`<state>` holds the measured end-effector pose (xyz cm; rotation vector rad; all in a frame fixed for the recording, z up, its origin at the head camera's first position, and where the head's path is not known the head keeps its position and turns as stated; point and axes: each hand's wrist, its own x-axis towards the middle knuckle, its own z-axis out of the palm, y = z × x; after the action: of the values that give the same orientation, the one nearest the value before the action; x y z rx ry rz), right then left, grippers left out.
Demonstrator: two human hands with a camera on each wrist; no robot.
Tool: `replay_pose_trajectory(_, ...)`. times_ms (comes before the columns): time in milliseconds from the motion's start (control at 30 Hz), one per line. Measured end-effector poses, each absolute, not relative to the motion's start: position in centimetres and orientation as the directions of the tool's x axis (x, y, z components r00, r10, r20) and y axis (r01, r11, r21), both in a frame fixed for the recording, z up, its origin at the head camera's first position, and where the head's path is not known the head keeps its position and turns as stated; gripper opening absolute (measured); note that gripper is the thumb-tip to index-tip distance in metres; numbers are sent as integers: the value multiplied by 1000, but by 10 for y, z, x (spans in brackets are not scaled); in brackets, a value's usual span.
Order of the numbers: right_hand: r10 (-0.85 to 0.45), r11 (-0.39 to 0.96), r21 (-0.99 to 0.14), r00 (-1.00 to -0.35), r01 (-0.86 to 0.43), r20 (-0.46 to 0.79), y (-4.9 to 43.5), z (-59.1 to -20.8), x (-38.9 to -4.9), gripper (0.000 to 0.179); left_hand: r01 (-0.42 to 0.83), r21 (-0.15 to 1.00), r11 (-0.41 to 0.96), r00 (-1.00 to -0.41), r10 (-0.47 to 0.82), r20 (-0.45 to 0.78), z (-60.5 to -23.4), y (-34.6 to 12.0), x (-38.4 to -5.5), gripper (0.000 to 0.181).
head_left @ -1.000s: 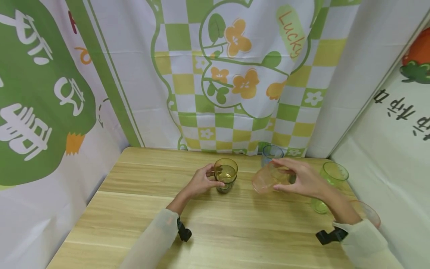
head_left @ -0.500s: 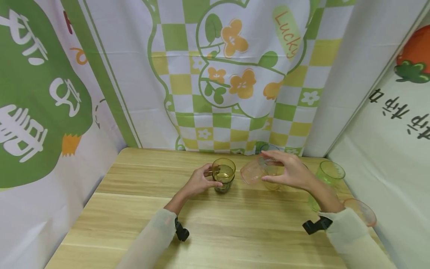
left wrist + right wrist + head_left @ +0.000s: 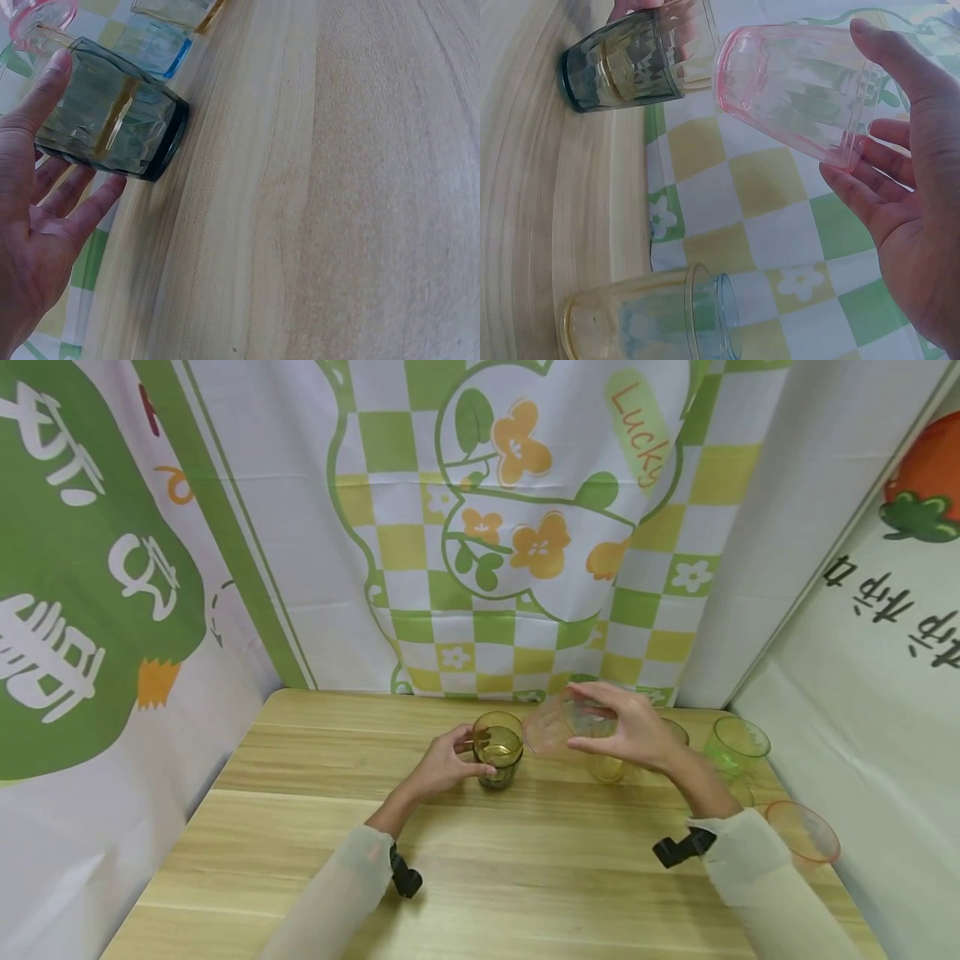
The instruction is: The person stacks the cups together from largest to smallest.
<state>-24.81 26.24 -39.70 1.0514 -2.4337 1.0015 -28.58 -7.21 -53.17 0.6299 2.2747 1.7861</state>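
In the head view, my left hand [image 3: 448, 763] grips a smoky grey-green glass [image 3: 497, 777] standing on the table, thumb at the near side. An amber glass [image 3: 498, 727] is nested inside it, its rim rising above. My right hand [image 3: 628, 731] holds a clear pink glass [image 3: 546, 727] in the air, tilted, base toward the nested pair and slightly right of it. In the right wrist view, thumb and fingertips pinch the pink glass [image 3: 791, 86] around its rim end. The left wrist view has the smoky glass [image 3: 154, 124] between thumb and fingers.
A yellow glass [image 3: 607, 769] stands below my right hand, with a blue glass [image 3: 733, 322] behind it in the right wrist view. A green glass [image 3: 738, 745] and an orange-rimmed glass [image 3: 802, 833] stand toward the table's right edge. Patterned cloth [image 3: 450, 635] hangs behind the table.
My right hand has carried the pink glass left and upward, close to the nested glasses. My left hand has kept its grip in place.
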Motion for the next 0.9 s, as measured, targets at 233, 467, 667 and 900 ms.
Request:
replay_pose_trajectory(233, -494, 438, -563, -711, -700, 500, 253, -399, -254, 77, 231, 955, 186, -887, 444, 128, -532, -71, -286, 73)
replay_pose_trajectory(467, -479, 418, -571, -706, -706, 522, 244, -399, -258, 79, 221, 958, 181, -889, 441, 122, -532, -72, -286, 69)
replay_pose_trajectory(667, -485, 355, -558, -658, -750, 576, 235, -402, -264, 80, 236, 953, 192, -885, 447, 129, -533, -74, -288, 69)
replay_pose_trajectory(900, -500, 351, -565, -660, -747, 561, 226, -406, -267, 80, 241, 950, 199, -884, 450, 130, -534, -74, -289, 68)
